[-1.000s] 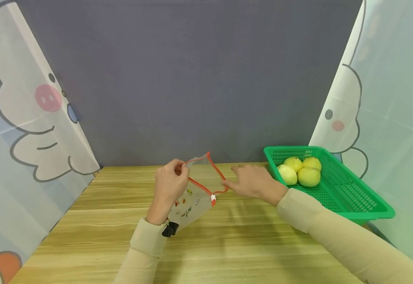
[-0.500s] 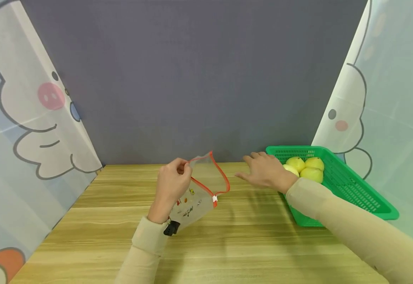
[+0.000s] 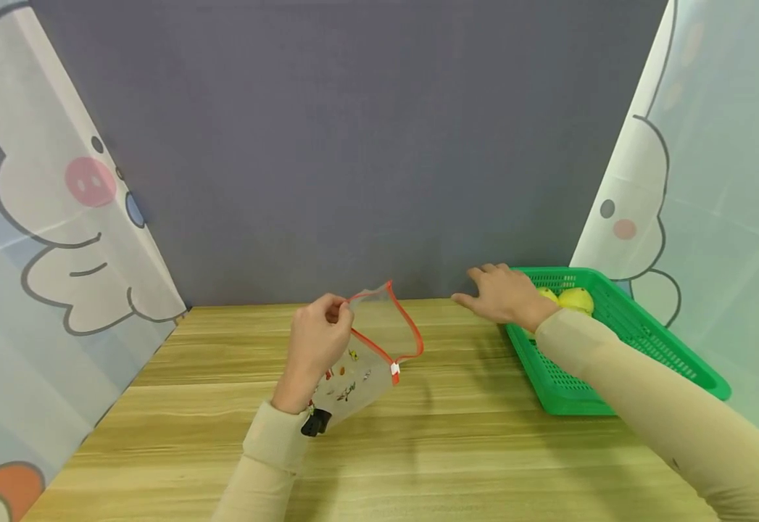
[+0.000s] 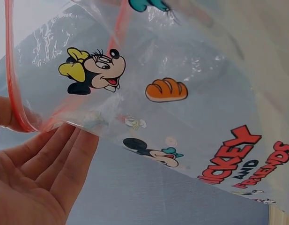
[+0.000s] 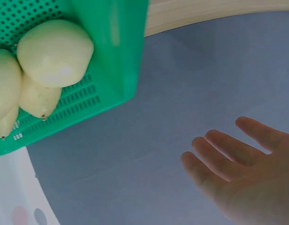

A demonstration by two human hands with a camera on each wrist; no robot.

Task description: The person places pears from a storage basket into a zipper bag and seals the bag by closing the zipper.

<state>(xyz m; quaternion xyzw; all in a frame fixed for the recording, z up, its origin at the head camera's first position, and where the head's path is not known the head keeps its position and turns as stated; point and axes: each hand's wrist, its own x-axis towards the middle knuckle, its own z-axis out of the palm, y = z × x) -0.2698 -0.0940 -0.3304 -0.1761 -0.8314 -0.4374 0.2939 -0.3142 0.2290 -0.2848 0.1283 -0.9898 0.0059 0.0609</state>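
My left hand (image 3: 318,344) pinches the edge of a clear zip bag (image 3: 379,348) with a red zip strip and a white slider. In the left wrist view, the bag (image 4: 200,112) shows printed cartoon figures and a bread loaf. Its mouth gapes towards the right, and no contents show through. The right hand (image 3: 499,292) hovers at the left rear corner of a green plastic basket (image 3: 571,402), fingers spread and holding nothing. Several pale yellow fruits (image 3: 575,299) lie in that basket, partly behind the right hand and sleeve. Closer up, the right wrist view shows a rounded fruit (image 5: 55,54).
Both arms reach over a wooden table (image 3: 190,428). A dark grey backdrop (image 3: 353,145) stands at its far edge. Cartoon-printed curtains (image 3: 59,217) hang on either side. A small black device (image 3: 315,422) sits at the left wrist.
My right hand has left the bag's mouth and moved right and up to the basket's corner. The left hand keeps holding the bag in nearly the same place.
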